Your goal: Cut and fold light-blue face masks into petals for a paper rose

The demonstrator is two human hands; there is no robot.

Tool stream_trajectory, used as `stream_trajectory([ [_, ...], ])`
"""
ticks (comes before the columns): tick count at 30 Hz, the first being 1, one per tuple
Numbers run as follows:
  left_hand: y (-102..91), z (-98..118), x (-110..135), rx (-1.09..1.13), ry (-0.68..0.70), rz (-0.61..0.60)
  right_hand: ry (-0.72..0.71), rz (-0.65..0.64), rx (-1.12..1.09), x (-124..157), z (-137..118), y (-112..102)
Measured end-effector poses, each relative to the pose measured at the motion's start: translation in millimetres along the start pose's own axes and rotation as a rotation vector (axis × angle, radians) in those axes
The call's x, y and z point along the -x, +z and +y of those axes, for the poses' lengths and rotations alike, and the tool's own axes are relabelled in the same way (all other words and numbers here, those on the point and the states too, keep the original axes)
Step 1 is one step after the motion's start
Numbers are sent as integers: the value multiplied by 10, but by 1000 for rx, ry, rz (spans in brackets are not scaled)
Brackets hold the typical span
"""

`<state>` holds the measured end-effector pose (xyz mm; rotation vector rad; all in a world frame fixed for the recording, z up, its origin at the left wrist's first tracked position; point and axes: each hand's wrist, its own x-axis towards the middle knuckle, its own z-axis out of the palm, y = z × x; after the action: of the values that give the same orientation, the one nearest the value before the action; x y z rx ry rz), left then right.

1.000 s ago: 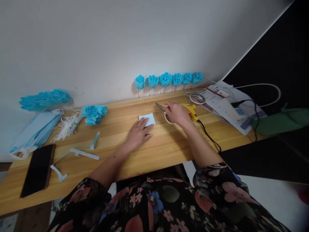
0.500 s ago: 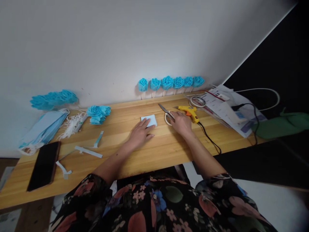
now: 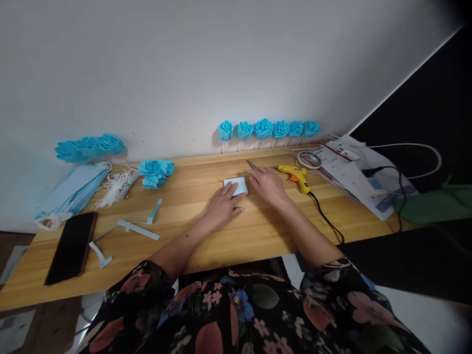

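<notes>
My left hand lies flat with fingers spread, its fingertips pressing on a small light-blue square of sheet material on the wooden table. Just right of the square is my right hand, palm down, fingers stretched out towards the square's right edge. It covers most of a pair of scissors; only the blade tip shows beyond the fingers, and the handles are hidden. A yellow glue gun rests to the right of that hand, its black cord trailing to the table's front edge.
Several blue flowers on sticks lean against the wall. More blue flowers, face masks, white cords, cut strips and a phone occupy the left. Papers and a tape roll are on the right.
My right hand has shifted left from the scissors' handles, over the scissors and closer to the square. My left hand stays on the square. The whole view has shifted slightly.
</notes>
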<state>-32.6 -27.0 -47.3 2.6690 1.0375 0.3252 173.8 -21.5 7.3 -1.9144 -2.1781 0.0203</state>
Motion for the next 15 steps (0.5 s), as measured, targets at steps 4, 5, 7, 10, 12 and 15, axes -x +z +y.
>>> stream_trajectory([
  [4, 17, -10, 2, -32, 25, 28, -104, -27, -74, -150, -58, 73],
  [5, 24, -14, 3, -33, 30, 37, -112, -33, -82, -176, -66, 99],
  [7, 32, -17, 3, -33, 34, 45, -114, -28, -90, -211, -64, 167],
  [10, 22, -2, -2, -29, 26, 34, -117, 12, -132, -227, -11, 292],
  [12, 7, 13, -8, -29, 17, 17, -132, 38, -189, -225, 45, 371],
  [15, -8, 27, -12, -26, 10, 0, -160, 76, -250, -223, 120, 457],
])
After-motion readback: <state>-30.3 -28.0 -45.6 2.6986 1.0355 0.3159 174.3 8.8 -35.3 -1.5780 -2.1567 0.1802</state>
